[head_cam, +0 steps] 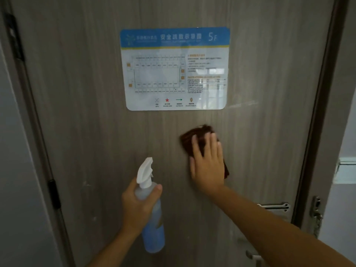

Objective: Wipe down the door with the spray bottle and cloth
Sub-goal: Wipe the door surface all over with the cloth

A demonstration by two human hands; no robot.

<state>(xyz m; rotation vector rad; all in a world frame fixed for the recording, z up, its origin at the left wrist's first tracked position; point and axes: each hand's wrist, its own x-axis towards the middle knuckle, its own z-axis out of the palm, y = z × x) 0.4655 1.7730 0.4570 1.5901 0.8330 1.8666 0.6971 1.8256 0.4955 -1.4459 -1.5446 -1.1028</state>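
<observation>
The soft brown cloth (pixel 194 139) flattens against the door (pixel 92 116) under the right hand's (pixel 209 164) straight fingers, while the left hand (pixel 136 207) grips the probably light, slick spray bottle (pixel 152 218) by its neck.

Pretty dim, flat indoor light overall, no hard shadows anywhere. Brightest bit is the strip past the door's (pixel 81 112) right edge, where daylight comes in. The sign (pixel 175 68) has a glossy face catching a pale window reflection on its lower right, and its small print is too soft to read. The cloth (pixel 194 137) is motion-smeared. Wide-angle lens bows the frame (pixel 317 112) at both sides.
</observation>
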